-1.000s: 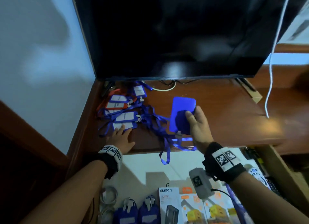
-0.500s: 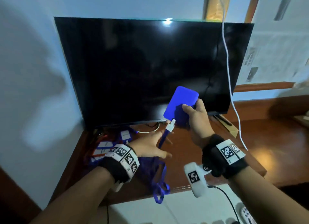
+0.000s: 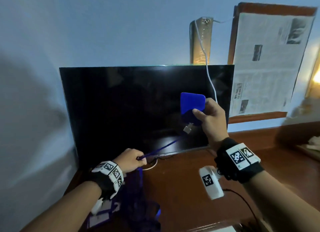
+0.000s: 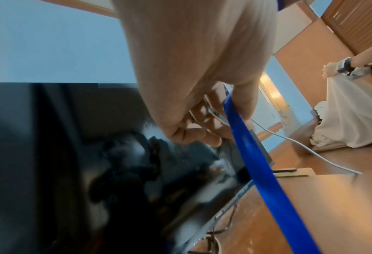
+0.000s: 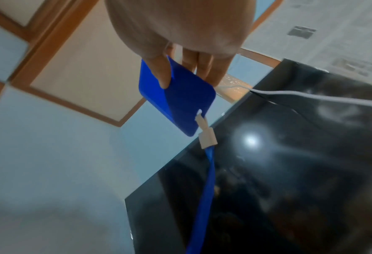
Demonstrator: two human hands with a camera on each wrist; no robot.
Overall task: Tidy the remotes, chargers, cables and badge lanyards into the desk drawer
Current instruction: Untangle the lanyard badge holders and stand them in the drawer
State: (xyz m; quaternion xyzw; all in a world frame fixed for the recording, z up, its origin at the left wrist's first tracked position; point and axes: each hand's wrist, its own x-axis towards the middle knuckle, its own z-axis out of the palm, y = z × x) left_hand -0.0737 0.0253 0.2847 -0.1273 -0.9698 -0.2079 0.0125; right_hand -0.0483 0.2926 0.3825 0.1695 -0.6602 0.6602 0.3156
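My right hand (image 3: 210, 118) holds a blue badge holder (image 3: 191, 104) up in front of the black screen, thumb on its face and fingers behind; the right wrist view shows the same badge holder (image 5: 176, 96) pinched. A white clip (image 3: 187, 128) hangs from it, and the blue lanyard strap (image 3: 161, 148) runs taut down to my left hand (image 3: 133, 159), which grips it near the desk. The strap (image 4: 265, 171) passes between thumb and fingers in the left wrist view. More blue lanyards and badges (image 3: 138, 202) lie heaped on the desk's left end.
A black monitor (image 3: 131, 107) stands at the back of the wooden desk (image 3: 187, 193). A white cable (image 3: 207, 67) hangs down in front of its right side. A newspaper-covered board (image 3: 266, 61) leans on the wall to the right. The drawer is out of view.
My right hand has lifted the badge holder higher and to the right. My left hand left the pile on the desk and closed on the strap, which is now drawn taut.
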